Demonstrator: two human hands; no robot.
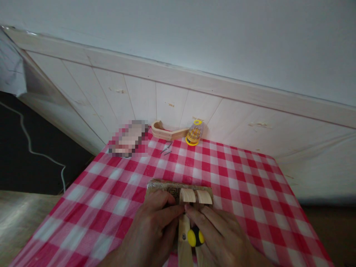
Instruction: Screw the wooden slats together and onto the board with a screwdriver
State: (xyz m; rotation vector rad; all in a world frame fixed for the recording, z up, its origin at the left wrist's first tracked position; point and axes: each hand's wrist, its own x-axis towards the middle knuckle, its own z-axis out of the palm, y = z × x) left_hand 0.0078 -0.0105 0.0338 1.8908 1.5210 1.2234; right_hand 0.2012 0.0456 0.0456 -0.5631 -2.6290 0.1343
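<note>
A pale wooden piece with two curved ends (188, 195) and two straight arms lies on a flat brown cardboard pad (160, 184) in front of me. My left hand (155, 222) is closed at its left side, thumb and forefinger pinched at the wood just below the curve. What they pinch is too small to make out. My right hand (222, 230) is closed around a yellow and black screwdriver (195, 237), its round handle end toward me. The fingertips of both hands meet over the wood. A screw head (184, 236) shows in the left arm.
Against the wall stand another curved wooden piece (167, 134) and a clear, yellow-trimmed case of screwdriver bits (195, 132). Several thin dark metal pieces (167, 148) lie before them. A blurred-out object (129, 139) is at left. A checked cloth (244, 178) covers the table.
</note>
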